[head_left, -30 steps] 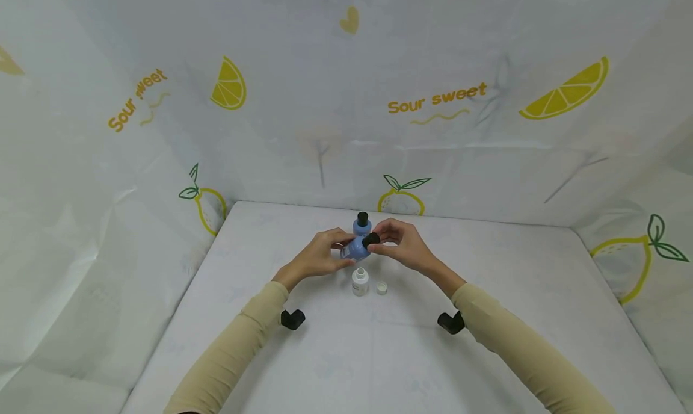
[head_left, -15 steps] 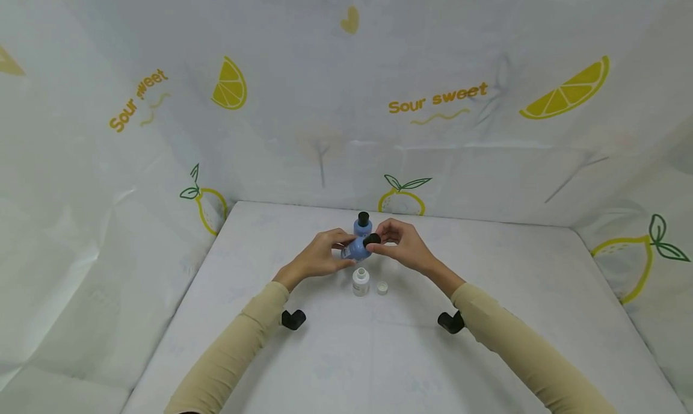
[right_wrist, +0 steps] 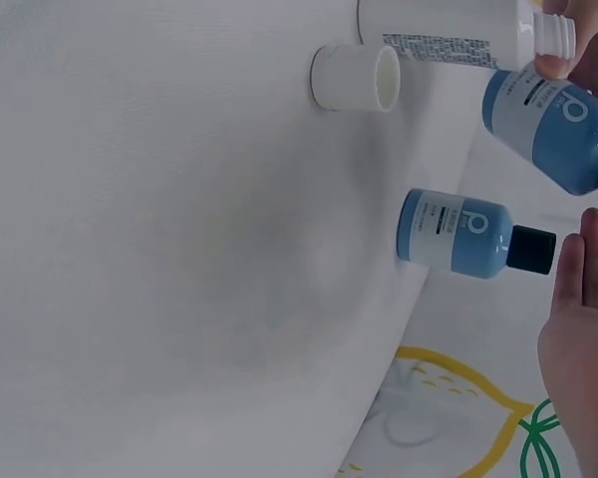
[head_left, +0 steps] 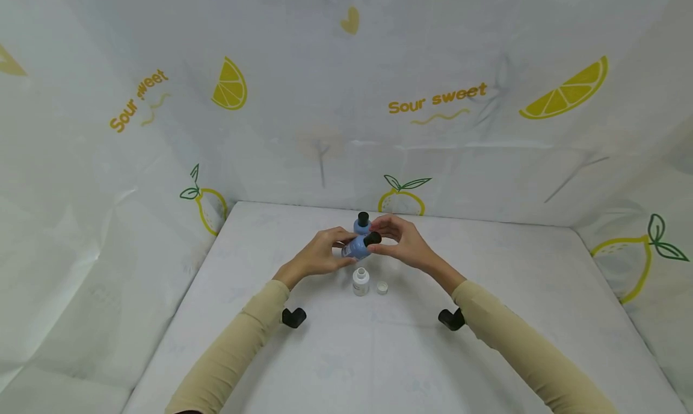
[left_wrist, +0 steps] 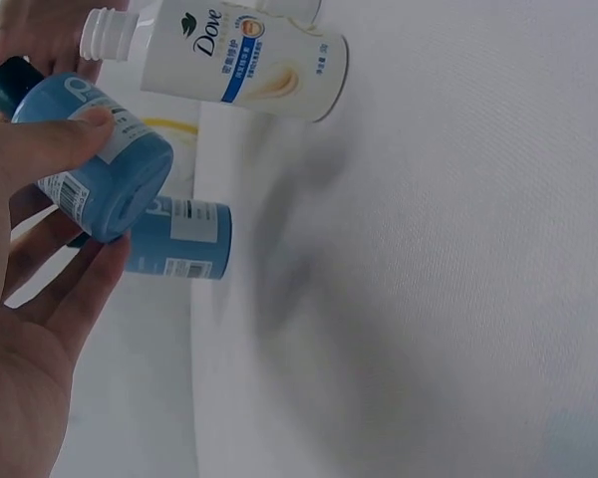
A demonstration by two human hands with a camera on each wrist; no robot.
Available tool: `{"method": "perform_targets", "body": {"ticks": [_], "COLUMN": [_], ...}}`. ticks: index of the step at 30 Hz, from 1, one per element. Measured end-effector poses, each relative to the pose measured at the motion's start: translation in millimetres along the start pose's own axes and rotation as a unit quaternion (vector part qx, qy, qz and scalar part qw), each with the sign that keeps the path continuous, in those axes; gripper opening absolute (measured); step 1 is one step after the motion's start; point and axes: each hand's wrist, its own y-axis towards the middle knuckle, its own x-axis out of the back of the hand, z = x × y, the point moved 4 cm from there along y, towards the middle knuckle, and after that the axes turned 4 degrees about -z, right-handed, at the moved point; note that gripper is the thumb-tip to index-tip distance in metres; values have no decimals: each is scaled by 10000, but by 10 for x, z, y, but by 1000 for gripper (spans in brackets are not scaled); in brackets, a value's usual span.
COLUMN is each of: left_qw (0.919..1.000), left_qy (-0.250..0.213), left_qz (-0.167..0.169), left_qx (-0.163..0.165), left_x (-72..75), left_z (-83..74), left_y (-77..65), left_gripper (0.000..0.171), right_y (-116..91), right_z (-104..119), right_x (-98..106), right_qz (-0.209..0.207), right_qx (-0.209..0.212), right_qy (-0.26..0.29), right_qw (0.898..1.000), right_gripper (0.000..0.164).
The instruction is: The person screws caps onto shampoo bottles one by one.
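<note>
Left sleeve (head_left: pixel 233 348): beige, reached across the white table (head_left: pixel 335 366) from the near side.
Left hand (head_left: pixel 319 254): narrowed round the tilted blue bottle, which is gripped between thumb and fingers.
Tilted blue bottle (head_left: pixel 355 247): held above the table, its black cap (head_left: pixel 372 239) pointed up toward the right hand.
White bottle (head_left: pixel 360 284): stood upright in front of the tilted one, its threaded neck bared; "Dove" can be read in the left wrist view.
Standing blue bottle (head_left: pixel 361 227): placed upright behind the tilted one, topped in black.
White cap (head_left: pixel 382 288): laid just beside the white bottle, hollow side up.
Right hand (head_left: pixel 403 244): thumb and straightened fingers spread about the black cap; whether it is touched cannot be told.
Right sleeve (head_left: pixel 525 348): also beige.
</note>
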Motion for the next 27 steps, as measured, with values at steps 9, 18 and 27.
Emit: {"method": "perform_targets", "body": {"ticks": [9,18,27], "left_qw": [10000,9999,10000], "left_qy": [3,2,-24], "left_qz": [-3,-10,29], "left_qx": [-60,-129,19], "left_x": [13,19,-8], "left_z": [8,3,0], "left_y": [-1,4,2], "left_gripper": [55,55,56], "right_y": [-5,-4,-26], "right_z": [28,21,-4], "right_x": [7,23,12], "right_qz": [383,311,58], "right_qx": [480,606,265], "right_qy": [206,246,115], "right_qw": [9979,9974,9996], "right_gripper": [43,39,35]}}
